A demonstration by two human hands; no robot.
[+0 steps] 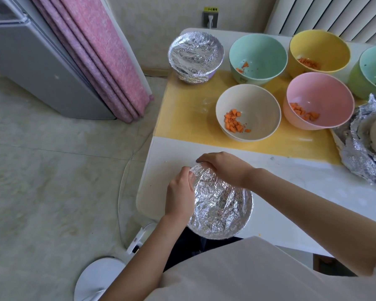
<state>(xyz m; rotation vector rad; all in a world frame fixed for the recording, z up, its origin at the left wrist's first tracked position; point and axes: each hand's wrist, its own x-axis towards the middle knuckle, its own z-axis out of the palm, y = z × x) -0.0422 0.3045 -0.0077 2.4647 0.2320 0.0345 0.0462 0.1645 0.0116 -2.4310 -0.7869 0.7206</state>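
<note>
A bowl covered with crinkled aluminium foil (219, 209) sits at the near left edge of the white table (291, 192). My left hand (179, 192) grips its left rim, fingers curled over the foil edge. My right hand (224, 168) lies across the far rim, fingertips curled down and pressing the foil at the top left. Both hands touch the foil at the far-left part of the rim.
A second foil-covered bowl (195, 55) stands at the far left corner. White (248, 111), pink (319, 101), mint (258, 57) and yellow (319, 51) bowls hold chopped carrot on a yellow mat (182, 118). Loose foil (360, 153) lies right. A fridge (41, 61) and pink curtain (100, 61) stand left.
</note>
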